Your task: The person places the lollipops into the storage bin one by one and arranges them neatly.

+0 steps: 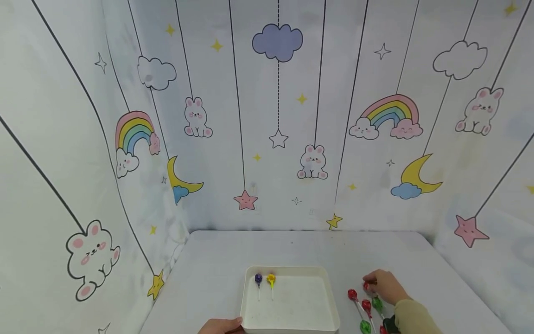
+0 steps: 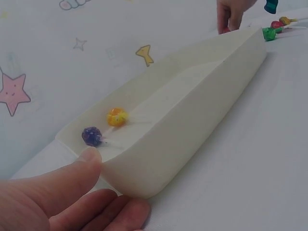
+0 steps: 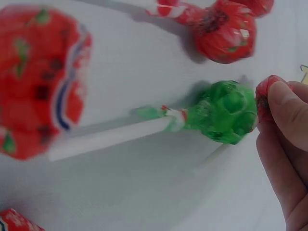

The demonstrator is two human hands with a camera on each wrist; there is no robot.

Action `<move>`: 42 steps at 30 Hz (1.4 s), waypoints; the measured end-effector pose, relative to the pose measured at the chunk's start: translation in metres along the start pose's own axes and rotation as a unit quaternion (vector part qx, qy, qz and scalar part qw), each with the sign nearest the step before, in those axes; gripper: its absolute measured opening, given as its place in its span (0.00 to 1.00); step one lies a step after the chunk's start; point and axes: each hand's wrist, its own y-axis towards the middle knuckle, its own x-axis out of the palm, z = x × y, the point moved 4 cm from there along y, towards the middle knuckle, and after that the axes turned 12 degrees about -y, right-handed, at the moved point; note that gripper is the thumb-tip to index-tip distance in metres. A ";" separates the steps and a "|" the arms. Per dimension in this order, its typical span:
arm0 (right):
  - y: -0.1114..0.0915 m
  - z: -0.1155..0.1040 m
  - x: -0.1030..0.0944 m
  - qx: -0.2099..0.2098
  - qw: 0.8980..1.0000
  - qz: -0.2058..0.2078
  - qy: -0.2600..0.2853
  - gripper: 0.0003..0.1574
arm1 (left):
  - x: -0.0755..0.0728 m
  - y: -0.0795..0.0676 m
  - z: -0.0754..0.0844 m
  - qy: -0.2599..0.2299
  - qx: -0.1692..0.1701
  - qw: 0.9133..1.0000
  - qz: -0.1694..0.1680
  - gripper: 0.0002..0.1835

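My left hand [image 1: 221, 326] grips the white tray [image 1: 302, 301] at its front left corner, thumb at the rim and fingers low against the outside, as the left wrist view shows. Inside the tray, towards its far left, lie a purple lollipop [image 1: 258, 278] and a yellow lollipop [image 1: 271, 279], side by side. Right of the tray, my right hand [image 1: 388, 285] pinches the head of a red lollipop [image 3: 266, 94] between thumb and fingers. A green lollipop [image 3: 228, 113] lies right beside those fingertips; whether they touch I cannot tell.
Several more lollipops lie on the table between the tray and my right sleeve, among them red ones [image 1: 352, 294] and a green one [image 1: 365, 327]. The white table [image 1: 208, 269] ends at a patterned backdrop [image 1: 275, 176] at the back and sides.
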 end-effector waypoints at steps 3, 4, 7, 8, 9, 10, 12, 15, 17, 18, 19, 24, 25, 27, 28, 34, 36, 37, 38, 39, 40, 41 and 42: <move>-0.001 -0.003 -0.011 -0.005 1.000 0.025 0.001 0.15 | -0.001 -0.001 -0.001 -0.003 0.002 1.000 -0.009 0.28; -0.001 -0.005 -0.015 -0.009 0.999 0.034 0.002 0.16 | -0.001 -0.001 -0.002 -0.005 0.003 1.000 -0.011 0.29; 0.001 -0.008 -0.028 -0.014 0.998 0.062 0.013 0.17 | -0.003 -0.002 -0.002 -0.013 0.002 1.000 -0.014 0.29; 0.002 -0.010 -0.032 -0.015 0.997 0.071 0.017 0.17 | -0.004 -0.001 -0.002 -0.015 0.001 1.000 -0.014 0.29; 0.003 -0.012 -0.036 -0.020 0.997 0.078 0.020 0.17 | -0.005 -0.001 -0.003 -0.016 0.000 1.000 -0.013 0.29; 0.004 -0.014 -0.039 -0.023 0.996 0.084 0.024 0.18 | -0.006 -0.001 -0.003 -0.017 -0.001 1.000 -0.012 0.29; 0.006 -0.019 -0.043 -0.026 0.995 0.091 0.034 0.18 | -0.006 -0.001 -0.003 -0.015 -0.003 1.000 -0.011 0.28; 0.009 -0.032 -0.046 -0.031 0.993 0.101 0.049 0.19 | -0.006 0.000 -0.002 -0.008 -0.010 1.000 -0.004 0.27; 0.012 -0.043 -0.046 -0.033 0.991 0.112 0.063 0.19 | -0.007 0.001 -0.001 0.002 -0.013 1.000 0.006 0.27; 0.014 -0.050 -0.045 -0.036 0.990 0.118 0.071 0.19 | -0.008 0.002 -0.001 0.007 -0.014 1.000 0.012 0.26; 0.016 -0.057 -0.044 -0.038 0.988 0.124 0.081 0.18 | -0.009 0.003 -0.001 0.012 -0.013 1.000 0.016 0.26; 0.029 -0.098 -0.032 -0.042 0.980 0.139 0.134 0.16 | -0.009 0.002 0.002 0.018 -0.006 0.999 0.030 0.24; 0.032 -0.107 -0.028 -0.040 0.979 0.137 0.143 0.16 | -0.008 0.001 0.003 0.017 -0.005 0.999 0.030 0.24; 0.037 -0.127 -0.018 -0.037 0.978 0.129 0.159 0.15 | -0.006 0.000 0.004 0.014 -0.006 0.999 0.029 0.24; 0.040 -0.137 -0.013 -0.035 0.978 0.122 0.165 0.14 | -0.006 -0.001 0.004 0.013 -0.005 1.000 0.028 0.24; 0.053 -0.192 0.021 -0.043 0.981 0.087 0.166 0.13 | -0.004 -0.005 0.006 0.010 0.003 1.000 0.019 0.25; 0.056 -0.204 0.034 -0.049 0.983 0.082 0.155 0.13 | -0.003 -0.006 0.007 0.013 0.005 1.000 0.019 0.25; 0.057 -0.208 0.041 -0.052 0.985 0.080 0.147 0.12 | -0.002 -0.006 0.007 0.014 0.006 1.000 0.020 0.25; 0.058 -0.212 0.047 -0.056 0.985 0.080 0.139 0.12 | -0.001 -0.006 0.007 0.015 0.006 1.000 0.020 0.25; 0.059 -0.216 0.053 -0.058 0.986 0.078 0.135 0.11 | 0.000 -0.006 0.007 0.014 0.006 1.000 0.020 0.25; 0.059 -0.218 0.060 -0.060 0.987 0.077 0.127 0.11 | 0.001 -0.006 0.007 0.013 0.007 1.000 0.021 0.25; 0.060 -0.219 0.065 -0.063 0.988 0.079 0.116 0.10 | 0.002 -0.006 0.007 0.013 0.008 1.000 0.019 0.24; 0.059 -0.220 0.071 -0.065 0.989 0.081 0.104 0.10 | 0.003 -0.006 0.006 0.009 0.008 1.000 0.018 0.24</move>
